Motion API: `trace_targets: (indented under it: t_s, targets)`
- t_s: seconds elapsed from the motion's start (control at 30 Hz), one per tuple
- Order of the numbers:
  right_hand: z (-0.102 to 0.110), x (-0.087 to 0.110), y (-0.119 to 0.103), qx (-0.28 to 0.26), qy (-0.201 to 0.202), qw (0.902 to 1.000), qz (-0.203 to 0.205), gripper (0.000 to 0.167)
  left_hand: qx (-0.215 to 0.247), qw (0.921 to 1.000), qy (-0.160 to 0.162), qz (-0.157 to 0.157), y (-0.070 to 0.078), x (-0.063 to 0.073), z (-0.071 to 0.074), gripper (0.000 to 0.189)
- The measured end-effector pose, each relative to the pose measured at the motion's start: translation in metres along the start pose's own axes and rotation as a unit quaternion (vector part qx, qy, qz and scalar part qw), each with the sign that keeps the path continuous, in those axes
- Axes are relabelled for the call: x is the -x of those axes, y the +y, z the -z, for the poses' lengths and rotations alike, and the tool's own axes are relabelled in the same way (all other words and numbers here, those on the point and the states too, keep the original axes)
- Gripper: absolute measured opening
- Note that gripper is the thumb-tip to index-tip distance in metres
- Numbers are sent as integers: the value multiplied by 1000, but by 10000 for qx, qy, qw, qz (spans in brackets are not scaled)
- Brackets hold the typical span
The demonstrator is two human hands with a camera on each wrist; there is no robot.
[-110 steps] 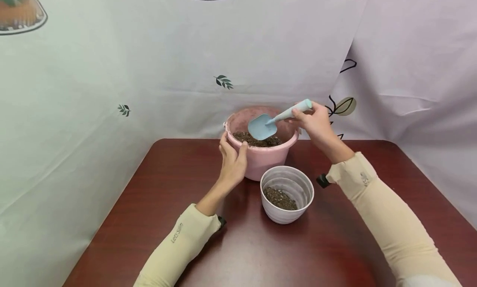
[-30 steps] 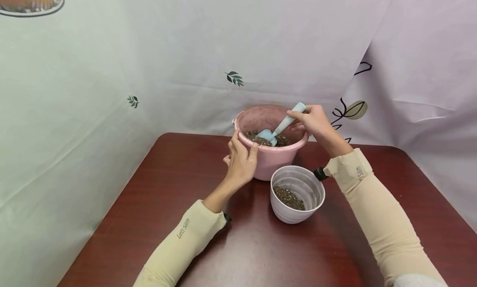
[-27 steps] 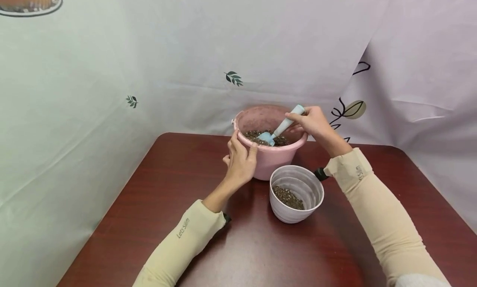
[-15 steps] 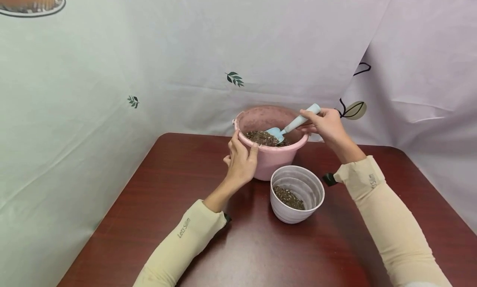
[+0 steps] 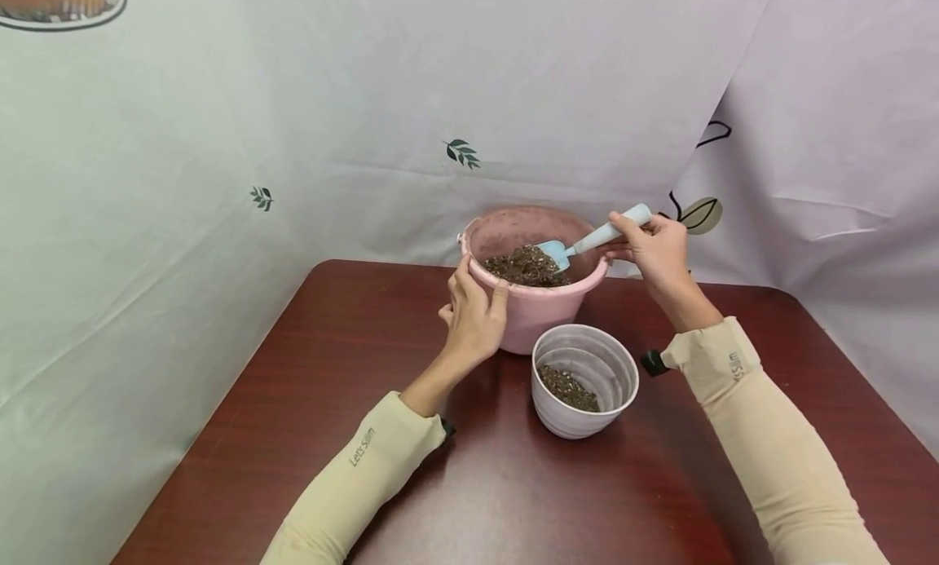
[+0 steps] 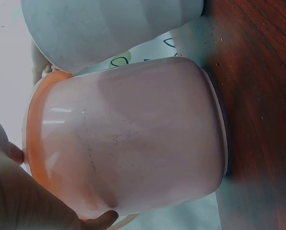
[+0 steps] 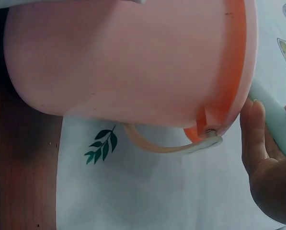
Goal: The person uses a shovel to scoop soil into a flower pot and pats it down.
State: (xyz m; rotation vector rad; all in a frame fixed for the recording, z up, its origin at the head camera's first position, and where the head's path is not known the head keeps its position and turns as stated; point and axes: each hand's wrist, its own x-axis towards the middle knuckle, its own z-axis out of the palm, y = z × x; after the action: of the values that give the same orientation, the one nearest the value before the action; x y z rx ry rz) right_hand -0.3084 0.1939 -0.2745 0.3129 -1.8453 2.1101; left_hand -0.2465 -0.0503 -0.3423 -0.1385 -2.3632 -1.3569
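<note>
My left hand [image 5: 475, 324] grips the near left rim of a pink bucket [image 5: 539, 316], thumb and fingers at its edge. Dark soil [image 5: 524, 265] lies in the bucket. My right hand [image 5: 660, 251] holds a pale blue garden trowel [image 5: 603, 236] by its handle, over the bucket's right rim. Soil is heaped on and around the trowel's blade, so its tip is hidden. In the right wrist view, fingers curl at the trowel handle [image 7: 277, 117] beside the bucket rim. A whitish plant pot [image 5: 575, 424] with some soil at its bottom stands in front of the bucket.
Everything stands on a dark red wooden table [image 5: 330, 345]. White printed cloth [image 5: 352, 141] hangs close behind the bucket and along the sides. The bucket's bail handle [image 7: 162, 148] hangs down its side. A few crumbs [image 6: 218, 62] lie on the table by the pot.
The trowel, bare above the soil at first, dipped into the bucket. It has since moved right and up, with soil heaped at its blade. The left hand stays on the rim.
</note>
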Motion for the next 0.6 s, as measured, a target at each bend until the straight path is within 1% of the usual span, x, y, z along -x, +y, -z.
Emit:
trace_targets:
  t_s: [0.17,0.23,0.37,0.47,0.6]
  targets:
    - [0,2,2,9,96,10000,-6,20,-24,10000,71,-19,0,0,0,72]
    - [1,2,2,-77,106,9999,-16,19,11,10000,98,-9,-1,0,0,72]
    - [2,5,3,-253,169,9995,47,18,345,9993,127,-12,-1,1,0,73]
    - [3,7,2,-397,247,9989,103,16,610,9978,227,-146,2,3,3,76]
    - [5,10,-3,-571,309,9977,193,16,682,9961,307,-476,10,12,8,79]
